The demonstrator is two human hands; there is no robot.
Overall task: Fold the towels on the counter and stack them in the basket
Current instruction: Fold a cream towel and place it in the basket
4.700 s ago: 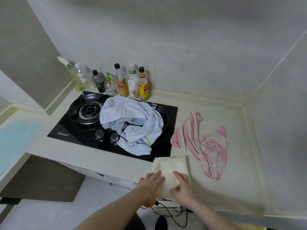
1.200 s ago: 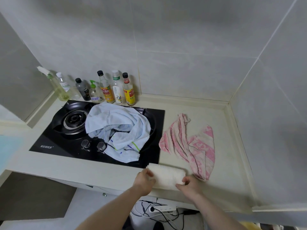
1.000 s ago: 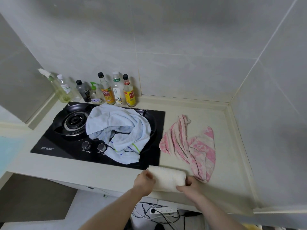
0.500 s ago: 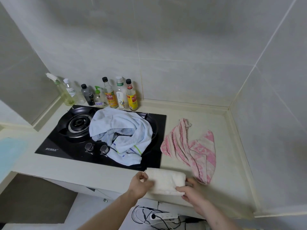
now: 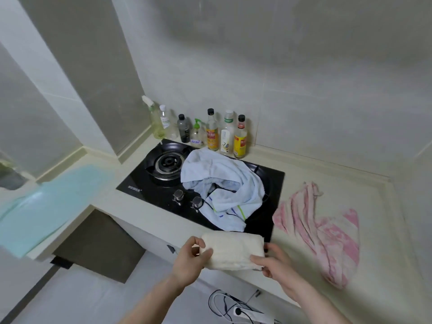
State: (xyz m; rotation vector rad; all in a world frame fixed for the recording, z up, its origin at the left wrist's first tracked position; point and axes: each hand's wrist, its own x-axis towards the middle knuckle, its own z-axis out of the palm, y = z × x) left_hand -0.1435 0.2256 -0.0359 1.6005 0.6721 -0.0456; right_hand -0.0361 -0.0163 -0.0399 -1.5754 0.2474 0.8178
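Soft, even indoor light, faint shadows, wide-angle bending and slight blur at the edges.

The counter (image 5: 364, 206) ends at 2 tiled walls that meet in the far right corner, so my reach stops there. On its right part the pink striped towel (image 5: 327, 232) lies crumpled, with bare surface beyond it up to the back wall. The black stove (image 5: 163, 195) fills the middle; a light blue towel (image 5: 224, 185) is heaped over its right side and hangs beside the 2 knobs (image 5: 187, 198). Behind the stove, 7 bottles (image 5: 211, 132) stand in a row against the wall. The bare strip along the counter's near edge is narrow. To the left, the teal sheet (image 5: 46, 206) lies flat and low.
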